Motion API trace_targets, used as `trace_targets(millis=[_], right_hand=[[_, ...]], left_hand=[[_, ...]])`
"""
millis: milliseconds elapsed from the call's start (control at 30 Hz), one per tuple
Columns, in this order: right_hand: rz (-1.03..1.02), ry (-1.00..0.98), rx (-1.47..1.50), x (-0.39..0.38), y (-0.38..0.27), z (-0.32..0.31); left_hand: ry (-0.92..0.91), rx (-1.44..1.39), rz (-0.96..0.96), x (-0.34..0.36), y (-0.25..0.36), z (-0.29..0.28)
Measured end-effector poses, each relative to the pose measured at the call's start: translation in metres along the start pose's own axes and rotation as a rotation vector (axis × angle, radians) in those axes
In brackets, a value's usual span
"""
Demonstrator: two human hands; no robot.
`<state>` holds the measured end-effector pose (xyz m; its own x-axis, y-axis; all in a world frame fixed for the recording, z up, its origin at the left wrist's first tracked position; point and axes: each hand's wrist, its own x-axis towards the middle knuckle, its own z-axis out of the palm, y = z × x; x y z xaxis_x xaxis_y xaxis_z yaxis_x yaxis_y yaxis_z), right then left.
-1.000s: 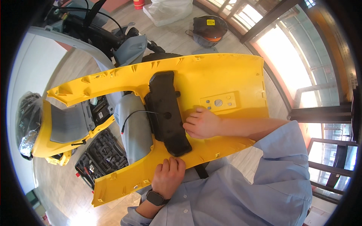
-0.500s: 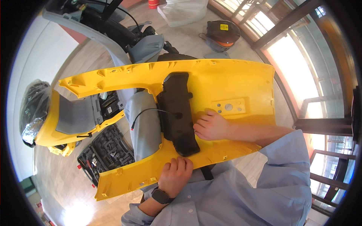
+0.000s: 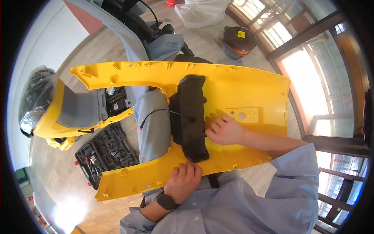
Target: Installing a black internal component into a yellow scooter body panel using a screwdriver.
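Observation:
A large yellow U-shaped plastic body panel (image 3: 233, 89) lies across my lap, its inner side up, two long arms pointing left. Across its middle sits a long black plastic part (image 3: 190, 132), from which a thin black cable (image 3: 159, 110) with a red tip curves left. The fingers of my left hand (image 3: 184, 180) curl over the panel's near edge, just below the black part's near end. On the right side of the black part, my right hand (image 3: 225, 130) has its fingers curled in, fingertips at that part's edge. Whatever those fingertips may pinch is hidden.
An open tool case (image 3: 107, 152) lies on the floor at left. Beyond it stands a yellow and grey scooter body (image 3: 80, 109), its front wrapped in clear film. Grey-and-black vehicle parts (image 3: 163, 45) stand behind the panel. A black case (image 3: 238, 41) and a white bag (image 3: 200, 11) lie farther back.
The whole view has shifted a little, so the panel and background sit farther right. My right hand stays beside the black part, and the left keeps its place on the near edge.

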<state>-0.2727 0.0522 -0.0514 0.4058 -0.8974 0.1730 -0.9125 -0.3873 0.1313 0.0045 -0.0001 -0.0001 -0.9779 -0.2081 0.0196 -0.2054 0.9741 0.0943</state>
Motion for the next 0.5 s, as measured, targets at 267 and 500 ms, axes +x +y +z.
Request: trace_targets(millis=[267, 500], right_hand=[[0.025, -0.077, -0.019, 0.0, 0.0, -0.004], [0.1, -0.036, 0.241, -0.006, 0.0, 0.0]], left_hand=[[-0.08, -0.032, -0.008, -0.001, -0.001, -0.006], [-0.102, -0.035, 0.102, -0.006, -0.008, -0.064]])
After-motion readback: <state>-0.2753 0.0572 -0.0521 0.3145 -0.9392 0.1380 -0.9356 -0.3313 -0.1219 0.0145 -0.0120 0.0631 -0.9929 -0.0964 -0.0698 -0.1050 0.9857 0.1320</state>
